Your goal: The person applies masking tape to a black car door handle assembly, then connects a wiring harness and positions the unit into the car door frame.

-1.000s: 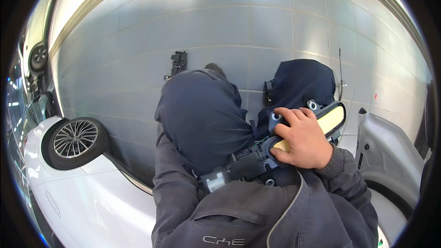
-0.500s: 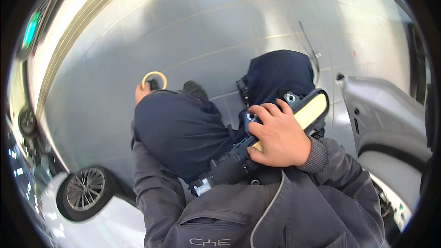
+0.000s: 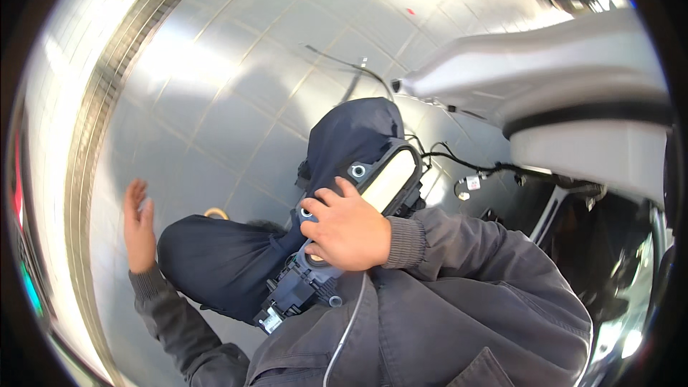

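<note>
My right hand [image 3: 347, 222] grips a dark plastic assembly [image 3: 283, 290] with a long cream pad [image 3: 390, 179] and metal-ringed mounting holes, lying across my lap and dark-clad knees [image 3: 347, 125]. My left hand [image 3: 140, 222] is raised outside my left knee, fingers apart and holding nothing. A yellow ring [image 3: 214, 211], like a tape roll, shows partly behind that knee, mostly hidden.
A silver car body panel [image 3: 559, 57], seemingly a door, juts in at upper right, above a black wiring harness [image 3: 494, 169] with a white tag [image 3: 473, 183]. A thin rod [image 3: 337, 57] lies on the tiled floor [image 3: 193, 136]. A grated strip [image 3: 107, 136] runs along the left.
The view has swung right, bringing in more of the panel and harness. My left hand held the ring half a second ago; now it is raised and empty, the ring behind my knee.
</note>
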`<state>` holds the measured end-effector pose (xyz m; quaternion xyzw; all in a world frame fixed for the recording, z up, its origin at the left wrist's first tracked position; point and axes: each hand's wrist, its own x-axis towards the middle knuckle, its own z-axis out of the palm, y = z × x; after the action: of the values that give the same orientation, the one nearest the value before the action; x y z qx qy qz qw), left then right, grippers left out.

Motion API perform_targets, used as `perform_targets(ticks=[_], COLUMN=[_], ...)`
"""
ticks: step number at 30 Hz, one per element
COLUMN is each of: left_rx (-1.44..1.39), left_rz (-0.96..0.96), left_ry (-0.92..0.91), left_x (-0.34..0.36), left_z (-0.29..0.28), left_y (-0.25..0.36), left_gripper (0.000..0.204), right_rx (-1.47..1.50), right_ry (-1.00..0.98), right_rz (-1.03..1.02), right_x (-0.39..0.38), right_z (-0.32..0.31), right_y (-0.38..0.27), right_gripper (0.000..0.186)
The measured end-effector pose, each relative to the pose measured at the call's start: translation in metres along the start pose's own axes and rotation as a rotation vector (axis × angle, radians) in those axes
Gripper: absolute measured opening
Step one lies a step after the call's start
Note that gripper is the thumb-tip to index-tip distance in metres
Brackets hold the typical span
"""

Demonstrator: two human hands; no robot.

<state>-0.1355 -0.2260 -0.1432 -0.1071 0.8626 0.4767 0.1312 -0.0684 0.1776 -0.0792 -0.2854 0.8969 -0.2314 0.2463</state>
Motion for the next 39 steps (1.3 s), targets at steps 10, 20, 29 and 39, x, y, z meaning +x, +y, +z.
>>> perform_targets(ticks=[10, 20, 29, 39], left_rx=[0.198, 0.006, 0.115, 0.336], left_rz=[0.704, 1.237, 1.275, 1.468], left_ry=[-1.103, -1.129, -1.371, -1.374], left_x=[-0.037, -0.062, -0.092, -0.122], left_z=[0.173, 0.203, 0.191, 0.190], left_y=[0.136, 0.193, 0.218, 0.220], left_gripper=[0.077, 0.055, 0.041, 0.039], right_rx=[-0.030, 0.570, -0.006, 0.042], right_ry=[0.475, 0.496, 0.461, 0.208], right_rz=[0.421, 0.806, 0.824, 0.955], right_x=[-0.108, -0.190, -0.184, -0.167], right_z=[-0.069, -0.023, -0.018, 0.012], right_y=[0.026, -0.062, -0.131, -0.158], right_gripper=[0.047, 0.052, 0.037, 0.046])
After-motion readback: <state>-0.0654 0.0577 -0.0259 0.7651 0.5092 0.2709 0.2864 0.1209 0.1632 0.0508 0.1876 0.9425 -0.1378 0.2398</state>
